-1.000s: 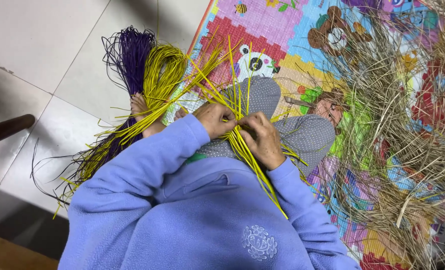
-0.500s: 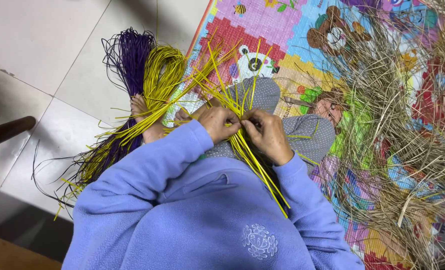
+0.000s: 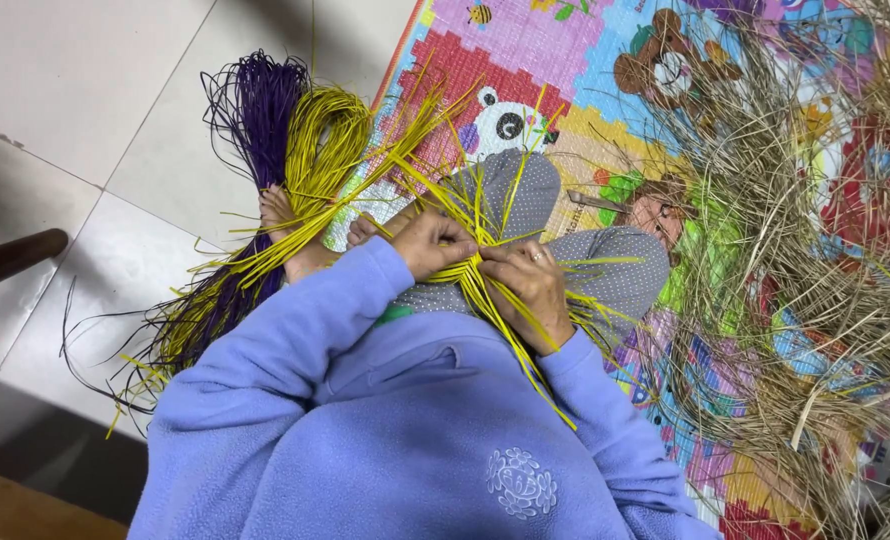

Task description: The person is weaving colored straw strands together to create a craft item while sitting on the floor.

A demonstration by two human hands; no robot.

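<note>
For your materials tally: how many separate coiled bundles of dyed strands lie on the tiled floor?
2. The purple bundle lies on the tiles; the yellow bundle lies beside it, nearer the mat. Others may be hidden under the straw.

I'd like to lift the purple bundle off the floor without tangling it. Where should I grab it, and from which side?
Probably at the looped end of the purple bundle, coming from the bare tiled floor side. There the strands curve together in one bend; lower down they fan out loose and mix with the yellow bundle.
</note>
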